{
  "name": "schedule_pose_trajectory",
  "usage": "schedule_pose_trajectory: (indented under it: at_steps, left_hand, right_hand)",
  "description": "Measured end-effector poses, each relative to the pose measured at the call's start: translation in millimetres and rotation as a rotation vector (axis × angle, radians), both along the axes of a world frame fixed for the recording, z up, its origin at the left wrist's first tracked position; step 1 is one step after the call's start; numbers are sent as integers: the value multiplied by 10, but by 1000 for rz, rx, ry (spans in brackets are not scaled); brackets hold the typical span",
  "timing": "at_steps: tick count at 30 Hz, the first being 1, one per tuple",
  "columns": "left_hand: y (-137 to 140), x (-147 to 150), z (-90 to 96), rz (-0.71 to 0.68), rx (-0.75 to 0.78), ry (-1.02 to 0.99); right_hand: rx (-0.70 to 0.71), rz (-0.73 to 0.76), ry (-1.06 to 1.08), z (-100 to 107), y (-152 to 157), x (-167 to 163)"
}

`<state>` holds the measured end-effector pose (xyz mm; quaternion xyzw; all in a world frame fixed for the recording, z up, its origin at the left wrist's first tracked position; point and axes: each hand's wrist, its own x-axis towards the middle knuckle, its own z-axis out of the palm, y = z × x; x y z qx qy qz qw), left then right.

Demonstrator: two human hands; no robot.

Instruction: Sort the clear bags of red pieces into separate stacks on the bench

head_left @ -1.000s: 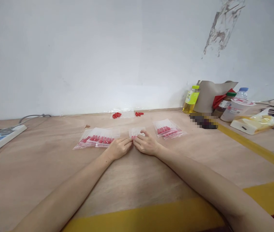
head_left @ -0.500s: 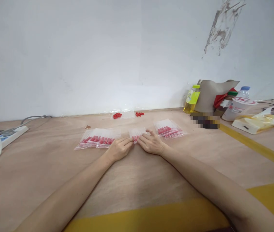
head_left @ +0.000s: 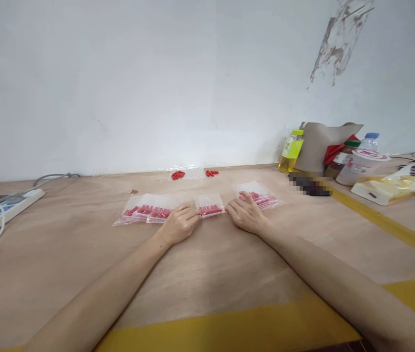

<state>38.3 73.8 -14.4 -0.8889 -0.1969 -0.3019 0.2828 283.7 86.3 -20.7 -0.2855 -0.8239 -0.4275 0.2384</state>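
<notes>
A small clear zip bag (head_left: 209,201) with several red pieces inside lies between my hands, its near edge stretched from one to the other. My left hand (head_left: 181,223) pinches the bag's near left corner. At the near right corner, the fingertips of my right hand (head_left: 246,215) are closed on the edge. Left of my left hand, overlapping zip bags (head_left: 144,210) of similar red pieces lie in a row, partly covered by that hand. Another stack of filled bags (head_left: 258,191) sits just behind my right hand.
Loose red pieces (head_left: 178,175) lie on a clear plastic sheet by the wall, with a second pile (head_left: 212,173) beside them. A power strip (head_left: 16,210) is at left. Bottles (head_left: 291,152), a lidded cup (head_left: 359,167) and a yellow-white package (head_left: 389,188) stand at right.
My right hand has slid right along the bag's near edge to its right corner, uncovering the red pieces. My left hand has stayed at the left corner.
</notes>
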Motion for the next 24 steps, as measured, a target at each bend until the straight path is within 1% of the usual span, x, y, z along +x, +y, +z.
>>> schedule_pose_trajectory:
  at_steps: [3, 5, 7, 10, 11, 13, 15, 17, 20, 22, 24]
  left_hand:
    - [1, -16, -3, 22, -33, -14]
    - [-12, -25, 0, 52, -93, -56]
    - [-35, -27, 10, 85, -225, -137]
    - [-69, -4, 27, 93, -489, -263]
    - [-76, 10, 31, 76, -552, -272]
    - [-76, 37, 39, 33, -618, -231]
    - [-57, 42, 59, -8, -633, -161]
    - [-16, 3, 104, -12, -613, -126]
    - [67, -154, 215, 42, -521, -149]
    - [113, -312, 283, 92, -454, -189]
    - [128, -487, 313, 147, -398, -185]
  right_hand:
    - [-25, -7, 30, -1, -7, -21]
    - [-48, 14, 73, 1, -23, -23]
    - [-82, 45, 133, -5, -47, -19]
    - [-149, 109, 184, -21, -86, -25]
    - [-174, 129, 187, -22, -98, -34]
    - [-237, 178, 163, -2, -118, -48]
    - [-323, 211, 132, 50, -129, -30]
    - [-414, 176, 165, 121, -122, 53]
    - [-493, 7, 297, 197, -66, 300]
    - [-519, -112, 332, 197, -4, 480]
    - [-540, -216, 342, 161, 56, 604]
